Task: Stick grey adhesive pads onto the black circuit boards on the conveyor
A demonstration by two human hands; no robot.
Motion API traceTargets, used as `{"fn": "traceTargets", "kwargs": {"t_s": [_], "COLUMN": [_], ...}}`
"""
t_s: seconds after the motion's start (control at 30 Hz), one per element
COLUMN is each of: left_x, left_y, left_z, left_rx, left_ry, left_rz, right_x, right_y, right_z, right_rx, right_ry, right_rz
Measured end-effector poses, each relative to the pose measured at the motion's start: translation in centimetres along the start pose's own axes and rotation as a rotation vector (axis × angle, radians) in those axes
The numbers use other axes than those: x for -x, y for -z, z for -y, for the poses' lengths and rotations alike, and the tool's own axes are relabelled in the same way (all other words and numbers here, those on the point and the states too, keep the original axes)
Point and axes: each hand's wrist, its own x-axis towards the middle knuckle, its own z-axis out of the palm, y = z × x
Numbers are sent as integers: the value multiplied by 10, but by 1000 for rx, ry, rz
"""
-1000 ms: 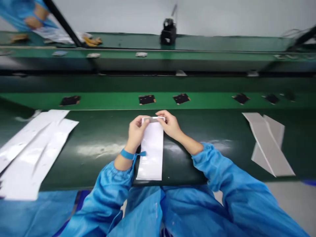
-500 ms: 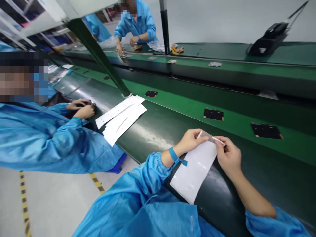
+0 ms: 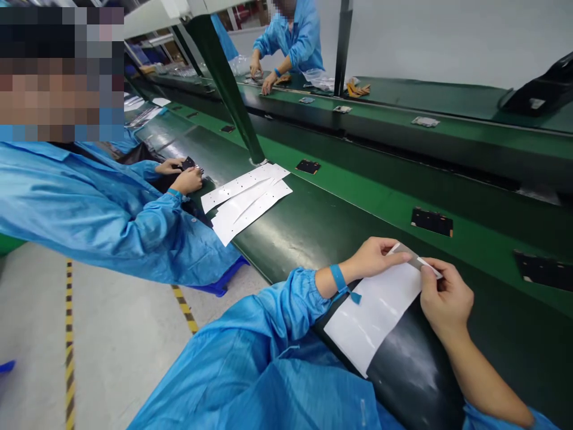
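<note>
The fingers of the left hand (image 3: pixel 376 261) are clamped on one top corner of the sheet (image 3: pixel 378 313), the thumb reaching onto its grey band (image 3: pixel 416 260); those of the right hand (image 3: pixel 450 295) pinch the opposite corner. The sheet, right of centre in the frame, is long, white and glossy, with soft light streaks and faint ripples. The grey band crosses its top end, edged by a thin white rim; its bottom end lies near the edge of the dark green surface (image 3: pixel 333 239), toward the lower centre. A blue wristband (image 3: pixel 338 278) circles the left wrist, its tail over the sheet. Beyond the hands, black pieces (image 3: pixel 432 222) sit spaced along a bright green strip (image 3: pixel 362 191). Left of centre, white strips (image 3: pixel 253 196) with small dark dots overlap. At the frame's left, a co-worker (image 3: pixel 134 221) handles something dark.
</note>
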Motion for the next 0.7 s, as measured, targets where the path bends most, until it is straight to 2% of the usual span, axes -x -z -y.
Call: {"fn": "traceTargets", "kwargs": {"t_s": [0.37,0.7], "left_x": [2,2], "left_y": [-1,4], "left_z": [0,1], "left_rx": [-86,-88], "left_ry": [-37,-42], "left_rz": [-19,-43], "right_x": [-1,-1], "right_y": [-1,-4], "right_z": [6,10], "right_rx": [24,-10], "right_ry": [105,62], "right_rz": [-25,-1]}}
